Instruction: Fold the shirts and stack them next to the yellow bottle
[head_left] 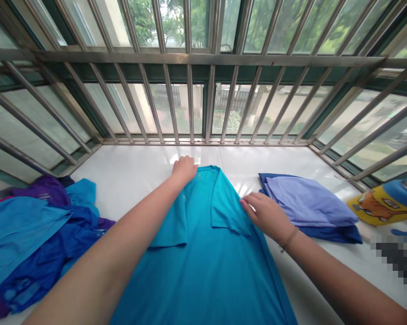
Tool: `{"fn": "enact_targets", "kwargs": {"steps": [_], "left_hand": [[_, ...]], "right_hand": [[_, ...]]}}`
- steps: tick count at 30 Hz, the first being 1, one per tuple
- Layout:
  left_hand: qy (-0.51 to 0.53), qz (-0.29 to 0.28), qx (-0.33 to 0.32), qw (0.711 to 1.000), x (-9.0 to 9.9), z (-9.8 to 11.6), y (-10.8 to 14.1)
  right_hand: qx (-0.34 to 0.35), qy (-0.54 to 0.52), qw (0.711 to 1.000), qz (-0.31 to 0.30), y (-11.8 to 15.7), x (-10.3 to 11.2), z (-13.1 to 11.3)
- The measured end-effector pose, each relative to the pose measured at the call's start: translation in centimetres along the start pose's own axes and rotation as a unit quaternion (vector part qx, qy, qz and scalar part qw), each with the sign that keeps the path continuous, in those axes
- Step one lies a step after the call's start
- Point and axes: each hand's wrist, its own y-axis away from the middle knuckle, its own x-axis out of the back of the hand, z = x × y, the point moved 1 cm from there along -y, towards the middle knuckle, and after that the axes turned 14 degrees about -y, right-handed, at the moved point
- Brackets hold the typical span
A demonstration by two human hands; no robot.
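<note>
A teal T-shirt (203, 271) lies spread on the white ledge in the middle, neckline toward the window, with both sleeves folded inward over its body. My left hand (185, 169) is at the shirt's upper left shoulder, its fingers closed on the edge of the cloth; the fingertips are partly hidden. At the right side edge, beside the folded right sleeve, my right hand (266, 214) has thumb and fingers pinched together on the teal fabric. A thin bracelet circles the right wrist.
Crumpled blue and purple clothes (54, 234) are heaped at the left. Folded lavender and navy clothes (308, 203) lie on the white ledge (136, 162) at the right, near a yellow and blue bottle (382, 203). Metal window bars (206, 58) stand behind.
</note>
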Motion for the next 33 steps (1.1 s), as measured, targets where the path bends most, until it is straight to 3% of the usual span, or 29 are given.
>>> {"fn": "enact_targets", "kwargs": {"steps": [4,9,13,16,20,22,24,26,29,31,33], "left_hand": [[-0.003,-0.110,0.034,0.993,0.6,-4.8,-1.4],[0.002,-0.139,0.050,0.989,0.7,-7.2,-2.9],[0.035,-0.123,0.083,0.988,0.7,-8.1,-3.4],[0.086,-0.109,0.114,0.984,1.3,-8.7,-3.3],[0.159,-0.052,0.137,0.976,3.7,-9.2,-0.4],[0.174,0.029,0.128,0.976,4.9,-9.2,3.6],[0.164,0.098,0.095,0.977,5.3,-9.2,9.5],[0.143,0.067,0.050,0.986,4.3,-9.1,16.5],[0.131,0.004,-0.062,0.989,1.1,-8.4,26.5],[0.127,-0.021,-0.099,0.987,-0.6,-8.0,30.8],[0.131,-0.019,-0.104,0.986,-1.2,-7.8,32.3]], "right_hand": [[-0.152,-0.037,0.988,-0.004,-9.0,-0.3,0.7],[-0.205,-0.058,0.976,-0.035,-18.9,-2.3,0.8],[-0.206,-0.059,0.975,-0.054,-22.3,-3.3,-0.1],[-0.185,-0.053,0.981,-0.005,-22.6,-2.5,-1.4],[-0.132,-0.057,0.986,0.081,-19.0,0.1,-3.4],[-0.103,-0.066,0.987,0.103,-14.9,1.2,-4.3],[-0.072,-0.079,0.989,0.097,-9.4,1.7,-5.1],[0.015,-0.105,0.993,0.047,-3.2,1.3,-5.9],[0.093,-0.113,0.986,-0.086,5.1,-0.7,-6.6],[0.107,-0.080,0.981,-0.138,8.6,-2.0,-6.5],[0.086,-0.052,0.987,-0.123,9.7,-2.6,-5.9]]}}
